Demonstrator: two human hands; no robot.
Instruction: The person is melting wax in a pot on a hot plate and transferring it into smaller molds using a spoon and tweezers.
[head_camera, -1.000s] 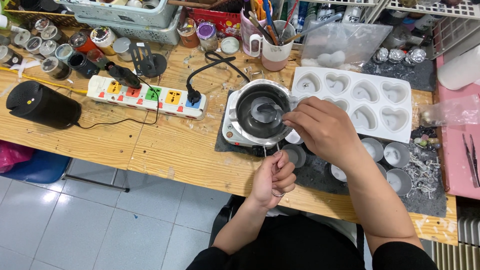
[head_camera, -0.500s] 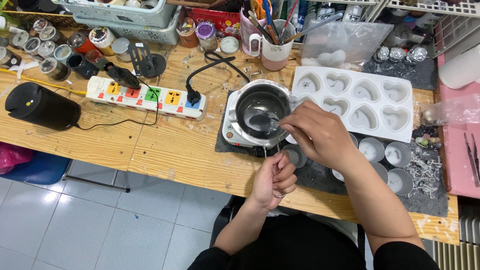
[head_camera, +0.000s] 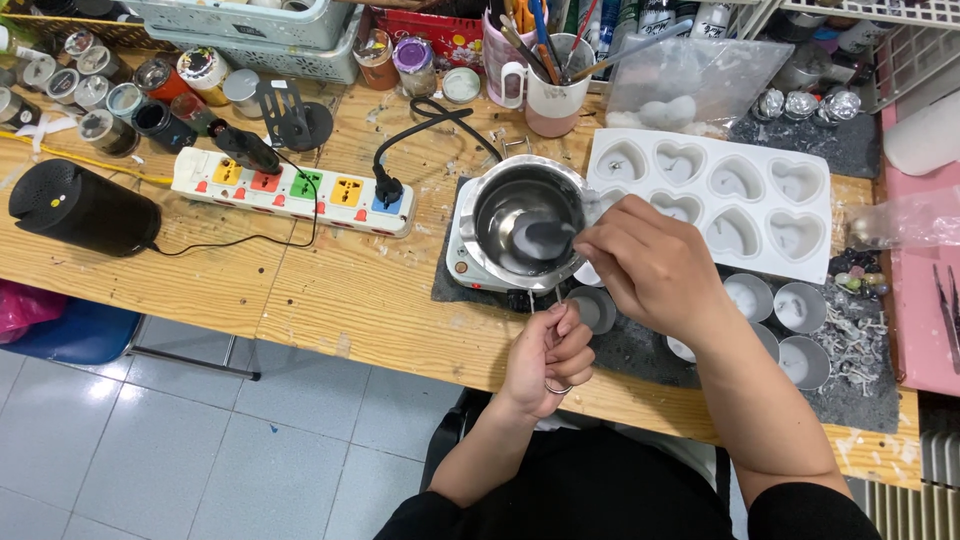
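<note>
Two hands share the work: our right hand (head_camera: 650, 265) pinches a spoon (head_camera: 548, 234) dipped into the metal pot (head_camera: 525, 225) beyond its fingertips, while our left hand (head_camera: 550, 350) closes on the pot's wire handle (head_camera: 545, 298), apparently steadying it.

You are at a home craft workbench | wooden table (head_camera: 330, 300) | small hotplate (head_camera: 470, 262) with metal pot (head_camera: 525, 225) | white heart-shaped mould (head_camera: 712, 190) | jars (head_camera: 100, 95) | mug of brushes (head_camera: 553, 85) | power strip (head_camera: 290, 190)
</note>
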